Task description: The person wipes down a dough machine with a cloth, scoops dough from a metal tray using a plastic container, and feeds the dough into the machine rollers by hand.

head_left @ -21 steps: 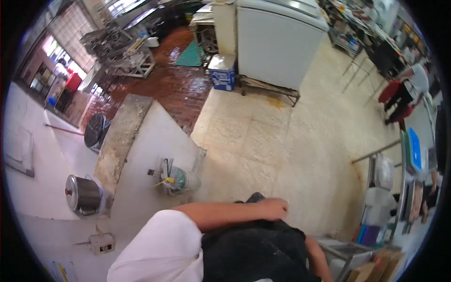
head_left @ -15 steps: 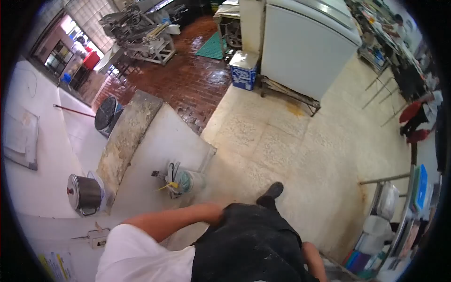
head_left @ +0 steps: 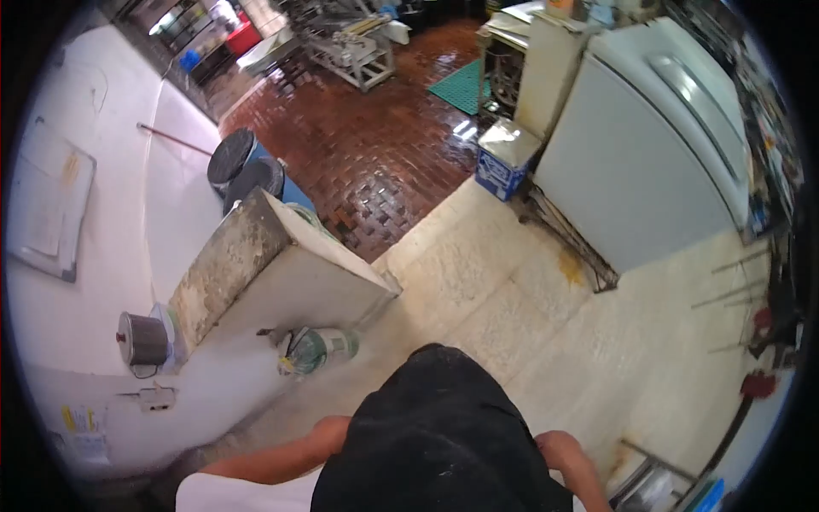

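The black apron (head_left: 439, 427) covers my lap and legs at the bottom centre. My left hand (head_left: 334, 431) is at the apron's left side; its fingers are hidden behind the black cloth. On the other side, my right hand (head_left: 559, 448) hangs close to the apron's right edge, looking bent at the wrist, with fingers too unclear to make out. No held object shows in either hand. Ahead of my left hand, a greenish clear container (head_left: 328, 348) stands on the floor against the low wall (head_left: 299, 282).
A lidded metal pot (head_left: 145, 340) rests at the left near a wall socket (head_left: 156, 398). Dark-lidded bins (head_left: 232, 158) stand behind the low wall. Ahead are wet red brick flooring (head_left: 367, 154), a blue-and-white box (head_left: 505, 162) and a large white freezer (head_left: 640, 162). Shelving (head_left: 653, 482) is at lower right.
My view has moved forward and turned, so the freezer and box appear farther right and nearer. The shoe seen earlier is hidden now. Both hands are at the apron's sides.
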Demonstrator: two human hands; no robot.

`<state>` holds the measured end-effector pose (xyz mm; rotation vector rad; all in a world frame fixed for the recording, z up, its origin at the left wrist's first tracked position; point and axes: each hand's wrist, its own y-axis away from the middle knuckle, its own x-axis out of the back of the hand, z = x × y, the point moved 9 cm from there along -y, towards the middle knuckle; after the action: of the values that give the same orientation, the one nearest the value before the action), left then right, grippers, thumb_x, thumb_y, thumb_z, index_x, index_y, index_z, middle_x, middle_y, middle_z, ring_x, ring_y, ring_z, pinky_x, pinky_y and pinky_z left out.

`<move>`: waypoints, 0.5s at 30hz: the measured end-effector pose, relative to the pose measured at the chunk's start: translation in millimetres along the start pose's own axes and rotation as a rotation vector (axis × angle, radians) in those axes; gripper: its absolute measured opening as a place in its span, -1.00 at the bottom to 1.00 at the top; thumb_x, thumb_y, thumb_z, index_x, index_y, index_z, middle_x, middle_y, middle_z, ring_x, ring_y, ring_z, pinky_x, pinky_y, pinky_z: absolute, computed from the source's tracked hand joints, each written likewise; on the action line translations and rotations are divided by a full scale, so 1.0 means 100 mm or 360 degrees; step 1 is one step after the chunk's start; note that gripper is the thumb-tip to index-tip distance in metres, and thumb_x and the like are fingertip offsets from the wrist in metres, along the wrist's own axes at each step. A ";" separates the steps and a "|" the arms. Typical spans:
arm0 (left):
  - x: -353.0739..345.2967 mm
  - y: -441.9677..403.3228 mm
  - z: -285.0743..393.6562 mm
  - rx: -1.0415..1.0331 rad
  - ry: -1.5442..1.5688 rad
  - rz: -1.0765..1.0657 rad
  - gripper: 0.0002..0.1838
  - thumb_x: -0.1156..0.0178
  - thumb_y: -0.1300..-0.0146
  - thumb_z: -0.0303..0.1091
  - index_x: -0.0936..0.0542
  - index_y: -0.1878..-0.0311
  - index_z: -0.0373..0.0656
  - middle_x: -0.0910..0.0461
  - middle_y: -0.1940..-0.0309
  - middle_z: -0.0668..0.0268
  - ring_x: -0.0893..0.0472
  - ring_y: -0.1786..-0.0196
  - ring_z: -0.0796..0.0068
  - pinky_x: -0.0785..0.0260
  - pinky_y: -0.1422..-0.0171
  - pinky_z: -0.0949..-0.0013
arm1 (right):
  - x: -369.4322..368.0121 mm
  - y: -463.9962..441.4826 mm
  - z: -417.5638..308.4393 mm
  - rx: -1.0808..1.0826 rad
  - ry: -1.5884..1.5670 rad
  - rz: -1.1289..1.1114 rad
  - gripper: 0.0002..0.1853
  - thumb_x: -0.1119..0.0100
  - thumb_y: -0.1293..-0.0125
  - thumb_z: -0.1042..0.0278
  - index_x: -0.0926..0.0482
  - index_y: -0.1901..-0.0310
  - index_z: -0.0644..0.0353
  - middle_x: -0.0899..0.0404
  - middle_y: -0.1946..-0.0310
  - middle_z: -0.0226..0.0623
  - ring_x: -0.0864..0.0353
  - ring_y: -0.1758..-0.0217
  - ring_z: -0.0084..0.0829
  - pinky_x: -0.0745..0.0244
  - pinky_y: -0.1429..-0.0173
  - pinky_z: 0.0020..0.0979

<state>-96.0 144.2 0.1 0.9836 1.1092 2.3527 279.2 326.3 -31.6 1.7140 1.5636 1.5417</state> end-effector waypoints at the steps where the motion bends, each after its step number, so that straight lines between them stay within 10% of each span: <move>1: 0.09 -0.10 0.06 -0.0082 -0.0024 0.0118 -0.62 -0.12 -0.11 -0.04 -0.62 0.16 -0.13 -0.63 0.17 -0.01 -0.58 0.07 -0.09 -0.39 0.02 0.03 | 0.16 -0.09 0.02 0.0063 0.0020 -0.0029 -0.75 -0.12 -0.10 0.22 -0.66 0.24 0.11 -0.63 0.24 -0.03 -0.60 0.11 -0.01 -0.49 0.04 -0.08; 8: 1.16 -1.14 0.49 -0.0090 0.0113 0.0219 -0.63 -0.11 -0.10 -0.05 -0.61 0.18 -0.12 -0.62 0.22 -0.03 -0.58 0.09 -0.09 -0.41 0.04 0.01 | 0.93 -0.60 0.86 -0.0674 -0.0492 -0.0203 -0.60 -0.17 -0.10 0.12 -0.64 0.14 0.26 -0.61 0.11 0.06 -0.60 0.02 -0.02 -0.45 0.02 -0.20; 15: 2.31 -1.92 1.06 -0.0488 -0.0186 0.0124 -0.69 -0.13 -0.05 -0.12 -0.62 0.28 -0.15 -0.63 0.33 -0.02 -0.61 0.18 -0.09 -0.43 0.10 0.00 | 2.10 -1.03 0.47 -0.0462 -0.0178 -0.0467 -0.61 -0.16 -0.16 0.12 -0.64 0.09 0.23 -0.63 0.11 -0.01 -0.60 0.01 -0.15 -0.45 -0.03 -0.26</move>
<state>-175.1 453.3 -0.1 1.0486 0.6523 2.3975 227.9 559.5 -34.6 1.3238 1.3845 1.4170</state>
